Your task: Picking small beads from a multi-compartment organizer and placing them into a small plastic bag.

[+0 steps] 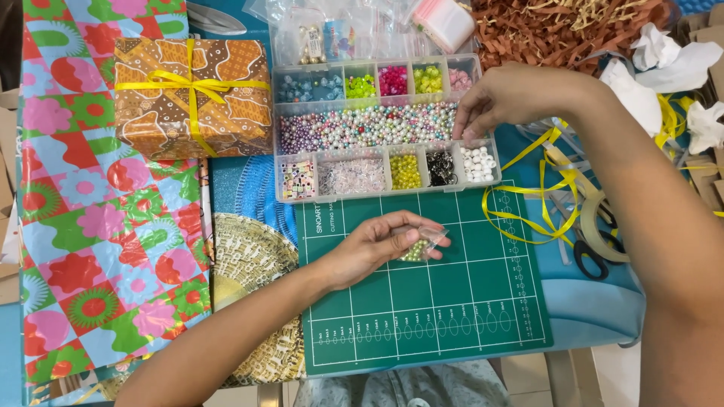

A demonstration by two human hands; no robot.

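Here, in the head view, the left hand (375,245) rests over the green cutting mat (422,301) near the counter's front edge, its fingers pressed together on a small clear bag (422,243) that holds yellow-green beads. The bag lies against the mat just beyond the fingertips, in the mat's upper half.

The right hand (504,96) reaches across from the right side to the clear bead organiser (385,128), which sits just behind the mat toward the counter's back edge. Its fingertips are drawn together and dip at the right end of the long middle compartment of mixed pastel pearls, just above the cell of white beads (478,162); whether a bead is pinched between them cannot be told.

To the left of the organiser stands a gift box (192,94) in brown patterned paper tied with yellow ribbon, resting on a bright sheet of wrapping paper (90,211) that covers the counter's left side. To the right of the mat lie loose yellow ribbon (528,203), a roll of tape (596,218) and black-handled scissors (592,256). Brown shredded paper (558,30) is heaped at the back right corner.
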